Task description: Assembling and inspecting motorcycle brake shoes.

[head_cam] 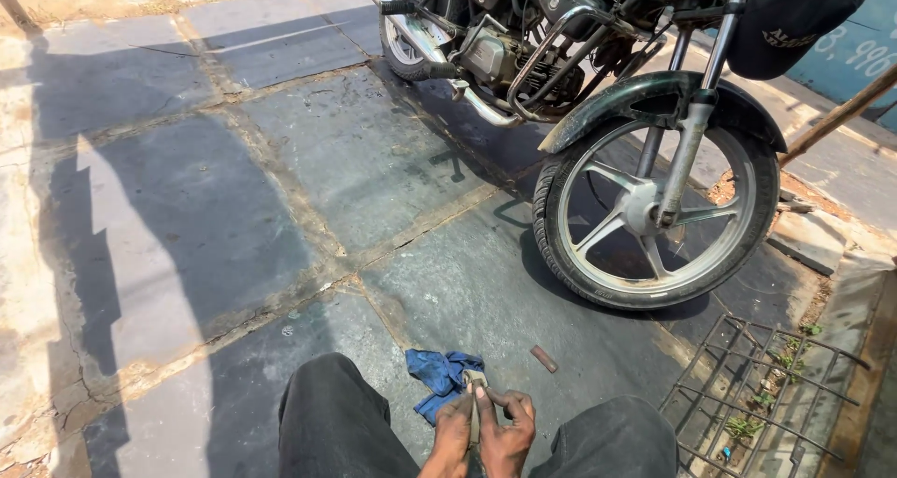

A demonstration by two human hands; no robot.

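My left hand (452, 433) and my right hand (508, 435) meet between my knees at the bottom of the head view. Together they pinch a small, flat, pale metal part (474, 385) that sticks up between the thumbs. Both hands are dark with grease. A crumpled blue rag (434, 373) lies on the stone slab just left of the hands. A short brown cylinder (544, 358) rests on the slab a little to the right of them.
A motorcycle stands ahead, its front wheel (654, 212) with spoked alloy rim close to my right knee. A metal grate (759, 389) lies at the lower right. A dark cap (790, 15) hangs off the handlebar. Grey stone slabs (234, 226) stretch to the left.
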